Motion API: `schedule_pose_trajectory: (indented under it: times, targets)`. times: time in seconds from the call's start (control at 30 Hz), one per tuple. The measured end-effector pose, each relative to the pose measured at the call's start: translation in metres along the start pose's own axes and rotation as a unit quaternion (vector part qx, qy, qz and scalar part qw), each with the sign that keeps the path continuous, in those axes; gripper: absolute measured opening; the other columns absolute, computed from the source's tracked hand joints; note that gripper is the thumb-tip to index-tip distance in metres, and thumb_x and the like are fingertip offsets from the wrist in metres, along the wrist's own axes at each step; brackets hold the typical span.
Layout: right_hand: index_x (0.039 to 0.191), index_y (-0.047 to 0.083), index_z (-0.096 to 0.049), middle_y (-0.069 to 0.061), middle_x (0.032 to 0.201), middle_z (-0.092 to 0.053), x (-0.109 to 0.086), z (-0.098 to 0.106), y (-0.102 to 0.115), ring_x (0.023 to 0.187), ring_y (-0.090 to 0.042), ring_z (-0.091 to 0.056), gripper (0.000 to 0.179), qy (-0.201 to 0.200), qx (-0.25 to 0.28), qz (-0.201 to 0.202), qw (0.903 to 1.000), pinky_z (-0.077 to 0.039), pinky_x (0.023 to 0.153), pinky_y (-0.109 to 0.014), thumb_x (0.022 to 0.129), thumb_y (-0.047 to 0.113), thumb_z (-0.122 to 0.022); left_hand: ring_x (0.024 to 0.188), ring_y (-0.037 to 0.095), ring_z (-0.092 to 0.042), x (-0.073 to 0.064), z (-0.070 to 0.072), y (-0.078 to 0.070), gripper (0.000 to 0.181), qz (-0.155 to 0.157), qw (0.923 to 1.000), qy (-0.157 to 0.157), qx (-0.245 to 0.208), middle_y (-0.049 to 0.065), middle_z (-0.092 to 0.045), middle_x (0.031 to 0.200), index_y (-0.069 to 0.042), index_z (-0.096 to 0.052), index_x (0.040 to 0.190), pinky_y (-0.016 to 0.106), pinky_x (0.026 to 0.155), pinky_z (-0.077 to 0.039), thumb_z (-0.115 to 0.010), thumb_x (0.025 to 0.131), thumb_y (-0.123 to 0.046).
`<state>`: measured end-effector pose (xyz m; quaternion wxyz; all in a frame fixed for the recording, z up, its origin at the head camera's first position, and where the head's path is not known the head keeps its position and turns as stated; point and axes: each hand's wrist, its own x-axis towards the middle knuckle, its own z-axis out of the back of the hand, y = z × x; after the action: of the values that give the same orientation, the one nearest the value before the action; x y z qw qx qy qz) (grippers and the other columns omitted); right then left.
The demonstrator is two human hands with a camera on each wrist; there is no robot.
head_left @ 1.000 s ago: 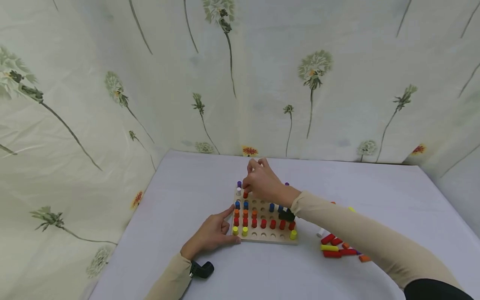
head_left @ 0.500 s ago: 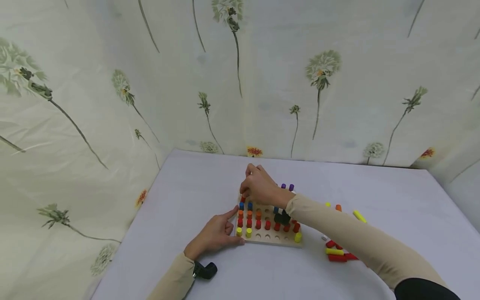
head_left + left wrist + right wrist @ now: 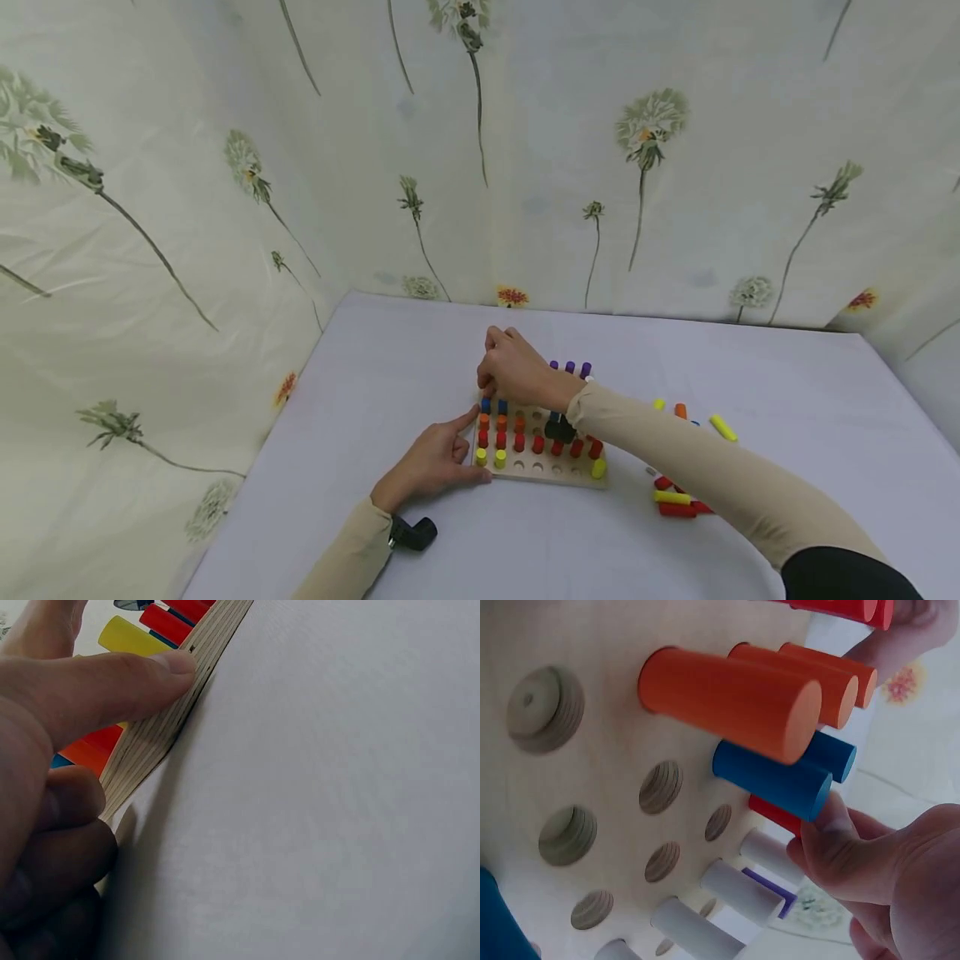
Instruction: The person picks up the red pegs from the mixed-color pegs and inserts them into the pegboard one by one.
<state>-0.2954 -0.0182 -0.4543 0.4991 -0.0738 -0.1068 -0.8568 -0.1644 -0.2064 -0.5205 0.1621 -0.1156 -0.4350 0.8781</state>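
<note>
A wooden pegboard [image 3: 558,475] lies on the white table [image 3: 375,392], with red, orange, blue, yellow and purple pegs standing in it. My right hand [image 3: 501,379] is over its far left corner. There its fingertips [image 3: 832,825] pinch a red peg [image 3: 775,814] standing in the board [image 3: 592,750], beside blue pegs [image 3: 772,776] and white pegs [image 3: 735,889]. My left hand [image 3: 459,450] steadies the board's left side, with the thumb [image 3: 112,686] pressed flat against the plywood edge [image 3: 161,727] and the index finger along the side.
Loose red, yellow and orange pegs [image 3: 675,500] lie on the table right of the board, with a single yellow peg [image 3: 722,427] farther right. Flowered curtains [image 3: 187,208] close off the back and left. Several holes [image 3: 660,787] in the board stand unfilled.
My right hand has come down at the board's far left corner, bringing the red peg down among the standing pegs. The left hand has stayed on the board's edge.
</note>
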Motion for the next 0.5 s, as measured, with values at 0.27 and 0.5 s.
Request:
schedule_pose_trajectory:
  times: [0.27,0.5]
  targets:
    - [0.087,0.024,-0.087,0.011,0.083,-0.076,-0.001,0.004,-0.001,0.097,-0.019,-0.050,0.006,0.038,0.001,-0.014,0.9992,-0.039,0.086,-0.039,0.088,0.017,-0.088,0.051,0.004,-0.031,0.002,-0.001,-0.001,0.100,-0.004,1.0000,0.000,0.001,-0.012,-0.040,0.057,-0.002,-0.033,0.165,0.022,0.054,-0.029,-0.090,0.087,-0.030]
    - [0.105,0.023,-0.087,0.009,0.091,-0.078,-0.007,0.018,0.001,0.100,-0.019,-0.051,0.015,0.071,0.021,-0.041,0.9964,-0.038,0.091,-0.044,0.091,0.020,-0.086,0.051,0.003,-0.031,0.002,-0.001,-0.001,0.101,-0.003,1.0000,-0.001,-0.001,-0.013,-0.040,0.057,-0.002,-0.033,0.165,0.022,0.055,-0.029,-0.090,0.086,-0.030]
